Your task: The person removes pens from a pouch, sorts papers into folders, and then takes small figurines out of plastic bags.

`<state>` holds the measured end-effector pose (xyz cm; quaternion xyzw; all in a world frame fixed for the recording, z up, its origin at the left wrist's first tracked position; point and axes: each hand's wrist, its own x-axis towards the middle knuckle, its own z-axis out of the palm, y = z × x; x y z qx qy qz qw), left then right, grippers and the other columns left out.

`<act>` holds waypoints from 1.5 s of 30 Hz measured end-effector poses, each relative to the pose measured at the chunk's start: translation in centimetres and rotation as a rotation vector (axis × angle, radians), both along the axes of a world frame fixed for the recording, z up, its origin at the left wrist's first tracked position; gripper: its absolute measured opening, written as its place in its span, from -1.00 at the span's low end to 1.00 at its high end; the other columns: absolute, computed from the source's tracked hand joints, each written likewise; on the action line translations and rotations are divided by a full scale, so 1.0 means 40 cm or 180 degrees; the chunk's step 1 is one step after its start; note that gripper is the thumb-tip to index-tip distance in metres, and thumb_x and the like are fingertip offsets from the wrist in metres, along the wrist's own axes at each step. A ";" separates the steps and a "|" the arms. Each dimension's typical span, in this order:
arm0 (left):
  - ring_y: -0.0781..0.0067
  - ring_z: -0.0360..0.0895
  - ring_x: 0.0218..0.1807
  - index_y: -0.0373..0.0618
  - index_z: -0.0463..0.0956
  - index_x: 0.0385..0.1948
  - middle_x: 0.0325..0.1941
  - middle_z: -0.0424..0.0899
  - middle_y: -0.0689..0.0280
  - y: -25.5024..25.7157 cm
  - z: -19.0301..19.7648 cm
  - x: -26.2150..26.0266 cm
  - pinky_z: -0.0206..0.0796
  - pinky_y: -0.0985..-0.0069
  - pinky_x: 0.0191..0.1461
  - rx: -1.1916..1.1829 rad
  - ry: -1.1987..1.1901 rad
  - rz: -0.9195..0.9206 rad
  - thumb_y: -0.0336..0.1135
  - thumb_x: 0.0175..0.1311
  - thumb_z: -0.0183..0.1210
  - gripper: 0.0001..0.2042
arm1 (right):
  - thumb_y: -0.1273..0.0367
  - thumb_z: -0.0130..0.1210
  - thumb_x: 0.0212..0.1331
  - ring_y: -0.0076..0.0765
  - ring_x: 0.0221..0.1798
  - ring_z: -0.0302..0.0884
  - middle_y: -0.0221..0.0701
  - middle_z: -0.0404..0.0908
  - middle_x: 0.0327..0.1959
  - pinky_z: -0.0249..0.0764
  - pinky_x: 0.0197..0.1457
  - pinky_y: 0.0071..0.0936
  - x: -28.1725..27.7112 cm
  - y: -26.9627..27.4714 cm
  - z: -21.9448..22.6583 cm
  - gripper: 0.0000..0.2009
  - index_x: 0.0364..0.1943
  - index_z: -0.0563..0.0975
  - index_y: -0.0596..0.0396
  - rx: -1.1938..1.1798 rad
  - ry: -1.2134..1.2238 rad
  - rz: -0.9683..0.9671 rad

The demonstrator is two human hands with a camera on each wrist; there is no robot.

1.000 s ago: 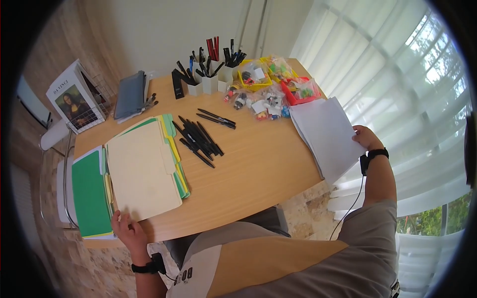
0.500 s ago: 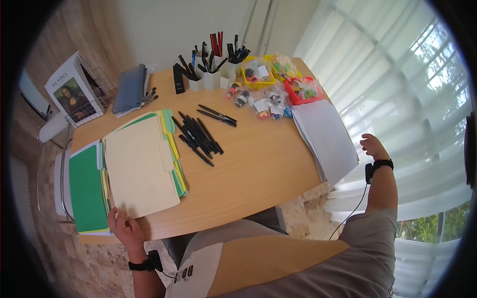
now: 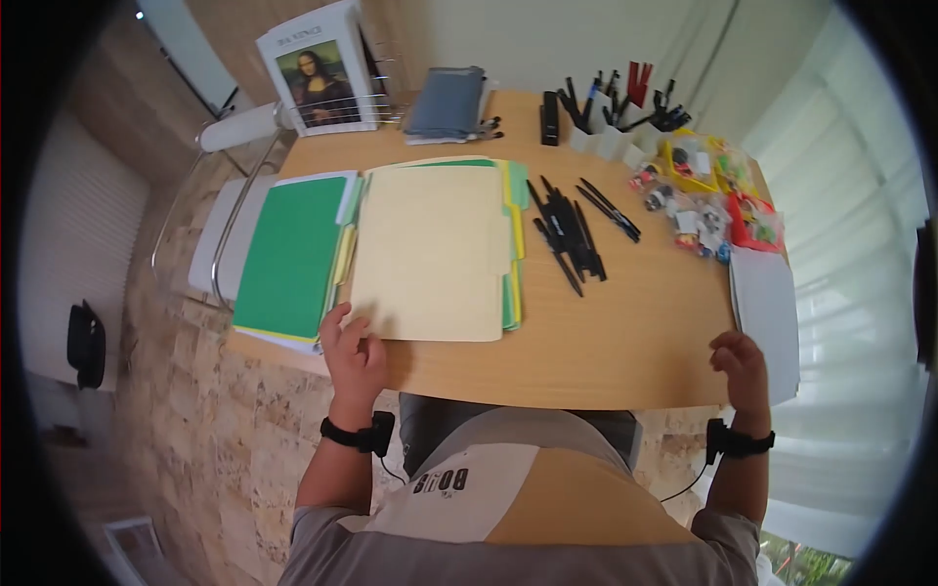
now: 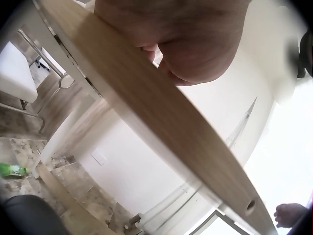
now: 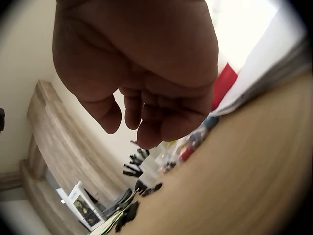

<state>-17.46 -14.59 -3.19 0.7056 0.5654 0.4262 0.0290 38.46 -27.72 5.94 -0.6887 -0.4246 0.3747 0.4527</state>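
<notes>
In the head view my left hand [image 3: 354, 363] is at the table's near edge, fingers loosely bent and holding nothing. Its fingertips are by the lower left corner of a cream file folder [image 3: 430, 259], top of a stack with green and yellow tabs. Left of that stack lies a green folder [image 3: 291, 256] over other sheets. My right hand [image 3: 745, 379] hovers near the right end of the table, fingers loosely curled with nothing in them. It overlaps the left side of a stack of white paper [image 3: 770, 317]. The right wrist view shows the empty palm [image 5: 142, 73] from below.
Black pens [image 3: 562, 232] lie mid-table. Behind them stand white pen holders [image 3: 614, 145] and a black box-shaped item [image 3: 549, 119]. Bagged small items fill yellow [image 3: 692, 168] and red baskets [image 3: 752, 230]. A blue-grey pouch [image 3: 442, 105] and a Da Vinci book [image 3: 318, 83] in a wire rack are at the back.
My right hand has let go of the white paper and moved left toward my body. The head view has turned left. The left hand stays by the cream folder's corner.
</notes>
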 end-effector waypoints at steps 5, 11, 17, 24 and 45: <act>-0.07 0.39 0.15 -0.21 0.50 -0.10 0.20 0.37 -0.03 0.010 0.072 -0.078 0.34 0.23 0.08 -0.0042 0.0021 0.0368 -0.59 0.02 0.17 -0.67 | 0.54 0.06 0.25 -0.70 -0.32 0.43 -0.59 0.53 -0.36 0.40 -0.23 -0.67 -0.152 0.036 -0.108 -0.95 -0.27 0.54 0.18 -0.0160 0.0487 0.0739; -0.09 0.36 0.26 -0.23 0.47 0.05 0.29 0.34 -0.07 0.032 0.097 -0.220 0.25 0.09 0.23 -0.0947 0.0565 0.0982 -0.31 0.10 0.27 -0.56 | 0.52 0.03 0.26 -0.65 -0.42 0.44 -0.52 0.54 -0.39 0.39 -0.35 -0.66 -0.147 0.056 -0.149 -0.92 -0.20 0.51 0.14 -0.0174 0.0293 0.0266; -0.10 0.50 0.09 -0.25 0.57 -0.13 -0.04 0.60 -0.02 0.055 0.058 -0.282 0.28 0.10 0.17 -0.0797 0.1225 0.0711 -0.19 0.20 0.23 -0.68 | 0.50 0.03 0.27 -0.66 -0.48 0.42 -0.52 0.53 -0.43 0.35 -0.44 -0.66 -0.160 0.051 -0.167 -0.92 -0.20 0.50 0.13 -0.0007 0.0244 -0.0202; -0.03 0.58 -0.27 -0.26 0.56 -0.25 -0.30 0.65 0.06 -0.001 0.150 -0.248 0.41 0.24 -0.13 0.0286 0.0298 0.0417 -0.36 0.23 0.18 -0.83 | 0.50 0.04 0.28 -0.69 -0.50 0.38 -0.55 0.49 -0.46 0.28 -0.48 -0.70 -0.151 0.029 -0.196 -0.94 -0.21 0.50 0.12 0.0208 -0.0009 -0.0371; 0.28 0.54 -0.04 -0.28 0.56 -0.11 -0.05 0.62 0.16 -0.048 0.009 -0.439 0.36 0.41 0.05 0.0068 -0.1149 0.0703 -0.45 0.25 0.08 -0.78 | 0.53 0.05 0.27 -0.73 -0.54 0.31 -0.58 0.45 -0.53 0.24 -0.50 -0.72 -0.164 0.037 -0.196 -0.95 -0.24 0.50 0.12 0.0315 0.0064 -0.0500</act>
